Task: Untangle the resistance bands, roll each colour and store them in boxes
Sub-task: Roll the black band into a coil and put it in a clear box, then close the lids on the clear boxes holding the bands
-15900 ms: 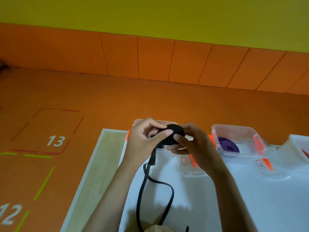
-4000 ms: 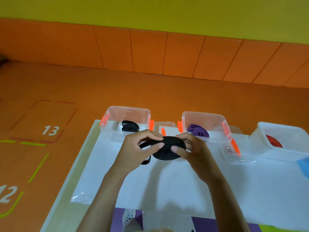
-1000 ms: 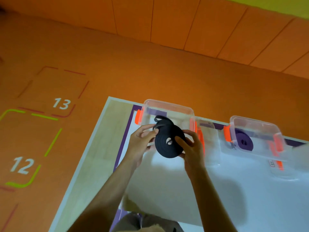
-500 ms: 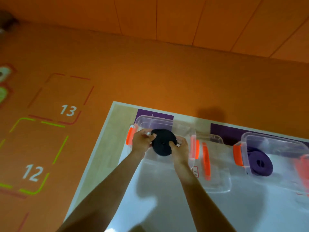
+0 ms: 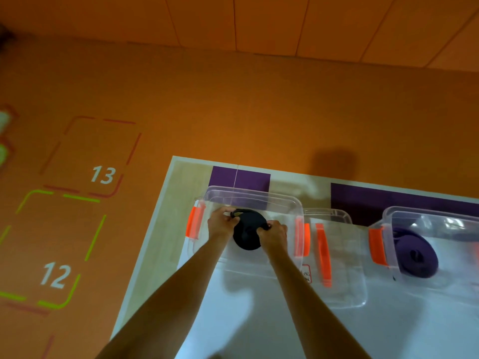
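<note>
In the clear box [image 5: 255, 195], black roll [image 5: 246, 240] firmly in left hand [image 5: 221, 226] and right hand [image 5: 275, 235]; lid [image 5: 342, 270] and purple roll [image 5: 414, 255] alongside.

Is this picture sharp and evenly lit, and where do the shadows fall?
Head view: dim orange light; slight blur softens the left hand, right hand and black band roll; arm shadows fall on the white table, a round shadow on the floor; glare streaks the right clear box; the wide lens splays the wall panels.
</note>
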Demonstrator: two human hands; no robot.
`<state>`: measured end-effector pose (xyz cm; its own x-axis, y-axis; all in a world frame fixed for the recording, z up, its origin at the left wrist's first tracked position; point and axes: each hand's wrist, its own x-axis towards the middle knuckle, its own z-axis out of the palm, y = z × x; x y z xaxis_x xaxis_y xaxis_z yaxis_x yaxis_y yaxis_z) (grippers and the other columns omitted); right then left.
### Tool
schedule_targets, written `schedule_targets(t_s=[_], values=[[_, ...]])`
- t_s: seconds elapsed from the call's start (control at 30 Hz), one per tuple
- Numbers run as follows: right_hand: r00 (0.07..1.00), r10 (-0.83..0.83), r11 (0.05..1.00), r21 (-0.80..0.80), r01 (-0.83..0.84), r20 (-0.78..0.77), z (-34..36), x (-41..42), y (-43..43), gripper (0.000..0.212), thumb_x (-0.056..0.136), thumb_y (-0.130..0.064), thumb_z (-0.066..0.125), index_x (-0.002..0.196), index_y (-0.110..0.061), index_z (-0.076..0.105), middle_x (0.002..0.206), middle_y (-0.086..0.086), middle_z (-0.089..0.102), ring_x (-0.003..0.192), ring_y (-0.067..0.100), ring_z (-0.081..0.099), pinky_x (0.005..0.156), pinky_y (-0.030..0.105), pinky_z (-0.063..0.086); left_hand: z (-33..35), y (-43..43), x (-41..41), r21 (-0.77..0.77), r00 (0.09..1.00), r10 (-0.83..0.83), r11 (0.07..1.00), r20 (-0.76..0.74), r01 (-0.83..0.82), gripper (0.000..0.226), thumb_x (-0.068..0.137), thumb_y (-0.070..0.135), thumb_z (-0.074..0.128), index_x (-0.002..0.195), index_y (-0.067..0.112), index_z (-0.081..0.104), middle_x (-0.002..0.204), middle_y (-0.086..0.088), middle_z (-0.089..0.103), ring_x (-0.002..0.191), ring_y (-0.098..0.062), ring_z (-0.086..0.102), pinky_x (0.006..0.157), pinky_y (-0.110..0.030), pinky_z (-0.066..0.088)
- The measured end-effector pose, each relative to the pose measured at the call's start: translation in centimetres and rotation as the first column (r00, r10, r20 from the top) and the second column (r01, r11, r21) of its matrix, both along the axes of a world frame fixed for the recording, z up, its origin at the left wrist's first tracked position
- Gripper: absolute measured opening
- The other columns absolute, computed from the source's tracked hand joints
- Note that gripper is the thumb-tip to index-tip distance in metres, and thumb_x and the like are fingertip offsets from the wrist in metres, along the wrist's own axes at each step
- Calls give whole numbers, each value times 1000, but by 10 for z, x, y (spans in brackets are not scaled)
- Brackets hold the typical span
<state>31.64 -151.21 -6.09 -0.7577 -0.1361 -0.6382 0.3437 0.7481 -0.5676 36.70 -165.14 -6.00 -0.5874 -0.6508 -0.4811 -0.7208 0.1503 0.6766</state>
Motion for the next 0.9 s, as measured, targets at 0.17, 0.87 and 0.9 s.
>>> schedule_targets(t_s=[0.17,0.87,0.9], values=[[991,110,993,51,-107,-73,12,4,-3,45,99,-13,64,142,-3,53,144,16,43,131,34,44,105,40,49,-2,10,-2,-42,999,26,999,35,-24,32,107,18,62,136,4,63,134,-17,68,124,-33,65,116,-41,47],[904,112,960,280,10,-413,-15,35,174,37,99,-22,69,133,-8,64,136,16,61,123,37,59,98,55,55,74,15,85,-768,801,-572,429,175,475,11,90,8,75,99,15,77,91,-4,75,83,-30,69,71,-41,53],[905,137,954,301,-11,-403,-21,36,174,40,100,-25,68,136,-9,61,139,17,59,126,38,58,100,56,54,73,15,97,-808,808,-573,404,142,428,11,91,10,71,98,16,77,93,-4,75,88,-31,69,74,-42,52]])
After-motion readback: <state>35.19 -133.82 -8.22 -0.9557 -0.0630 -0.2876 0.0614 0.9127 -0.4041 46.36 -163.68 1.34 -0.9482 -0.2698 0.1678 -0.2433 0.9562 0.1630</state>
